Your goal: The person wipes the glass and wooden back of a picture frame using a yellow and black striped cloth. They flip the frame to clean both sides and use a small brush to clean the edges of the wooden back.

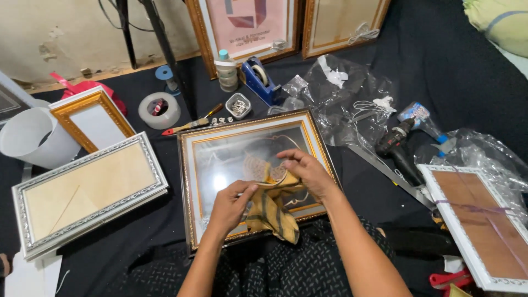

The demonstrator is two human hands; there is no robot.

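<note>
A gold-and-white picture frame (190, 181) with glass lies flat in front of me on the black cloth. Over its glass both hands hold a yellow striped cloth (272, 212). My left hand (228, 206) pinches the cloth's left edge. My right hand (305, 170) grips its upper part, pressed near the middle of the glass. The cloth's lower end hangs over the frame's near edge.
A silver frame (82, 192) and a small gold frame (91, 115) lie to the left. At the right lie a white frame (478, 225), a cordless drill (396, 146) and clear plastic wrap (352, 93). A tape roll (159, 110), tape dispenser (258, 77), brush (190, 125) and small tin (238, 105) sit behind.
</note>
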